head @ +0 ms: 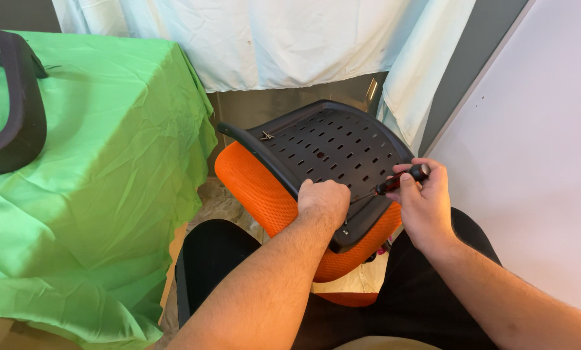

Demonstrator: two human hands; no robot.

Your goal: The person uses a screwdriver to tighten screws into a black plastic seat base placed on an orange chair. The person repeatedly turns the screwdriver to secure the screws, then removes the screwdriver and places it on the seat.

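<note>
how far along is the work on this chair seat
Done: the orange seat lies upside down on the lap, its black slotted base plate in place. In hand: the left hand steadies the plate's near edge while the right hand holds a screwdriver with its tip by that edge. Left: a loose screw lies on the plate's far corner; a black chair part waits on the green-covered table.

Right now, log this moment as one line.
left hand: pressing on chair seat | right hand: gripping screwdriver | tip at seat's black base | green cloth beside

The left hand (pixel 323 202) presses on an upturned orange chair seat (pixel 323 162) while the right hand (pixel 423 201) grips a screwdriver (pixel 397 183).
</note>
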